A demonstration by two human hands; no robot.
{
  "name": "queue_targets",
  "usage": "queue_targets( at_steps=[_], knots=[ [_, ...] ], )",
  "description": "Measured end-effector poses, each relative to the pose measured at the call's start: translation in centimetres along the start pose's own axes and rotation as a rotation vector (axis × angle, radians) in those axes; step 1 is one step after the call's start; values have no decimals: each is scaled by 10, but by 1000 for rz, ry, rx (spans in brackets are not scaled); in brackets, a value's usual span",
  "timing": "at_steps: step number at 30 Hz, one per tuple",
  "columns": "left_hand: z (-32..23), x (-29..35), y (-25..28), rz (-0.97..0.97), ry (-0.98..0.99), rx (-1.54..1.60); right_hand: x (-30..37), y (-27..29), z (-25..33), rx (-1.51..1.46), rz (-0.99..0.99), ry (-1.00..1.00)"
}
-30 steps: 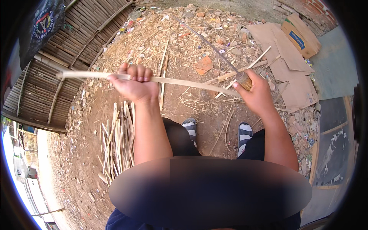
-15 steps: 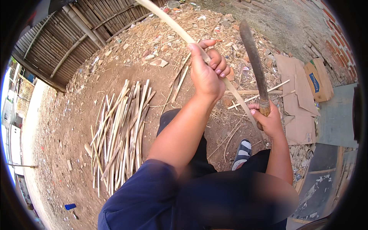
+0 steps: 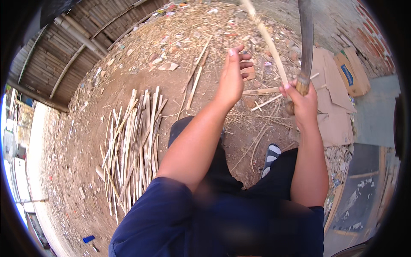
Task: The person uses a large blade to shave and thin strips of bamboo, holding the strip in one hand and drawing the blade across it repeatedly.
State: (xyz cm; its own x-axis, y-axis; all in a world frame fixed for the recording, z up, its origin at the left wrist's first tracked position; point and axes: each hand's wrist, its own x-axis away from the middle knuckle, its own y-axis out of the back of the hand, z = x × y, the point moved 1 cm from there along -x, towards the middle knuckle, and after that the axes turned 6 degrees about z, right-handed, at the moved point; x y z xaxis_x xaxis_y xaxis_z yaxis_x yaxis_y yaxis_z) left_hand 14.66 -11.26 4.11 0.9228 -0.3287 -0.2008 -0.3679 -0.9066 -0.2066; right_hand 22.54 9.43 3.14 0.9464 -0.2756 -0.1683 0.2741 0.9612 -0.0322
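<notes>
— When starting from the pile of pale strips (image 3: 130, 145) on the bare ground (image 3: 75, 145), where to look for the machete (image 3: 306, 38)?

— Well to the right of the pile, and farther from the body. Held by its wooden handle (image 3: 303, 85) in the right hand (image 3: 305, 103), with the dark blade pointing away, out past the upper edge of view.

— Fingers how far closed?

— Curled snugly around the handle.

— And the long pale strip (image 3: 274, 49)?

— Likewise to the right of the pile and farther out. Slanting from the thumb side of the right hand to the upper edge of view, alongside the blade. Touching that hand, seemingly; cannot tell whether pinched there.

— What about the left hand (image 3: 233, 79)?

— Held up, beyond the pile and to its right. Fingers slightly bent and loosely spread, gripping nothing, apart from the long strip.

— Anything else to place?

— Right of the pile, near it, a few loose sticks (image 3: 199, 73). Farther right, 1 sandalled foot (image 3: 270, 159), then flattened cardboard (image 3: 332, 103) and 1 cardboard box (image 3: 358, 82). On the pile's near side, to the left, 1 small blue object (image 3: 88, 239). Beyond the pile, leftward, a slatted wall (image 3: 66, 47).
</notes>
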Motion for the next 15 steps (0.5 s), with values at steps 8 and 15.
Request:
queue_targets(
  at_steps=[8,15],
  knots=[
    [42,33,-30,341,-105,-913,-20,-1,26,-596,-177,131],
    [56,21,-45,240,54,-955,-19,6,41,-764,-354,227]
  ],
)
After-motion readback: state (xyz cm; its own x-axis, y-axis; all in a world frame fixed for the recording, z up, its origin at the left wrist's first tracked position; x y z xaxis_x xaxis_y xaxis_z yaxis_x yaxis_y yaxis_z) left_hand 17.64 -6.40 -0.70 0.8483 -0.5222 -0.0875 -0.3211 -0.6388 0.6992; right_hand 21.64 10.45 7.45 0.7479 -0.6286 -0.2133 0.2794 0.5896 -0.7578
